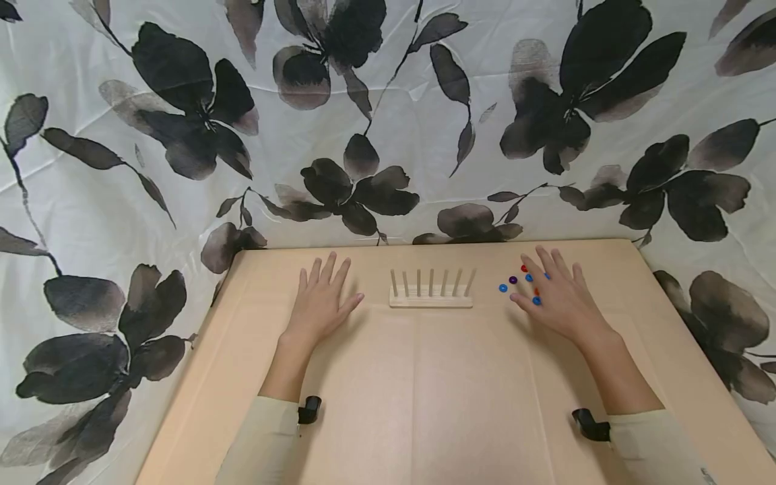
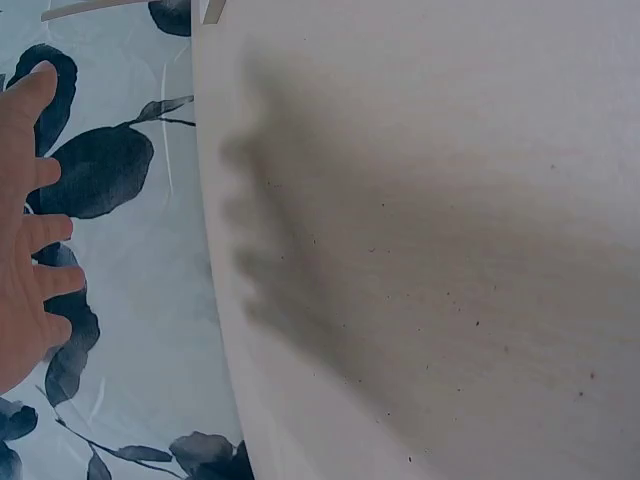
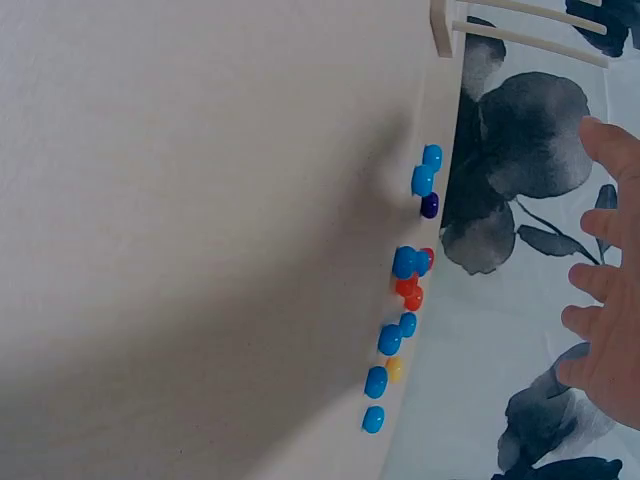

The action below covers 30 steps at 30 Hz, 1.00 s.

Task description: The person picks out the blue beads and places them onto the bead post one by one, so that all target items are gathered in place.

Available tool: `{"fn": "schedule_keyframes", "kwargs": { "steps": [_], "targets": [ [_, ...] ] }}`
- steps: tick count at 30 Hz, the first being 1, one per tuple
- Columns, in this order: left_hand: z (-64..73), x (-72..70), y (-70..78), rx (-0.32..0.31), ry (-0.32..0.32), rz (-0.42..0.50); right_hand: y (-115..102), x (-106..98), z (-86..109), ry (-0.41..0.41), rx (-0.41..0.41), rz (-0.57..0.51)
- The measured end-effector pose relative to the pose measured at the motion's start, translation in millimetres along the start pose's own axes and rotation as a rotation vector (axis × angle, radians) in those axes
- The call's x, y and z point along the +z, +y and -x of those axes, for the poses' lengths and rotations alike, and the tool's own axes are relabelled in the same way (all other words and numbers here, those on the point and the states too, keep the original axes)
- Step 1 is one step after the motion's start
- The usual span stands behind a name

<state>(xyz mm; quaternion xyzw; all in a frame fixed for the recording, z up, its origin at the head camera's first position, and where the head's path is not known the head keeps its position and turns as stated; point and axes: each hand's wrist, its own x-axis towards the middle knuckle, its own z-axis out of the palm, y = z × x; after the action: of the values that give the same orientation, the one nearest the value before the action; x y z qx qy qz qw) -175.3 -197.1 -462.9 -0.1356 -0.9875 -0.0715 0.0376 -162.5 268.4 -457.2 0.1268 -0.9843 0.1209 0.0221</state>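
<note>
My left hand is spread over the table to the left of a wooden peg stand, its fingers straight and holding nothing. Several slim upright pegs rise in a row from the stand's base, all bare. On the other side, my right hand stretches out with fingers apart above scattered small beads, hiding some of them in the head view. Among these are a blue bead, a dark purple bead and a red bead. A yellow bead shows in the right wrist view.
The light wooden table ends at a far edge just behind the stand. A white cloth with dark flowers hangs behind and along both sides. Black wrist mounts stick out from the pale sleeves.
</note>
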Motion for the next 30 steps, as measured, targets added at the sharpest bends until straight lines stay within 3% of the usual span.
{"fn": "schedule_keyframes", "kwargs": {
  "steps": [21, 30],
  "targets": [
    [-5.4, 11.7, -2.5, 0.058, 0.045, 0.175, 15, 27, -4.8, 0.138, -0.156, -0.026],
    [-5.3, 16.4, -1.0, 0.081, 0.043, 0.243, 18, 35, -8.8, 0.143, -0.192, -0.103]
  ]
}}
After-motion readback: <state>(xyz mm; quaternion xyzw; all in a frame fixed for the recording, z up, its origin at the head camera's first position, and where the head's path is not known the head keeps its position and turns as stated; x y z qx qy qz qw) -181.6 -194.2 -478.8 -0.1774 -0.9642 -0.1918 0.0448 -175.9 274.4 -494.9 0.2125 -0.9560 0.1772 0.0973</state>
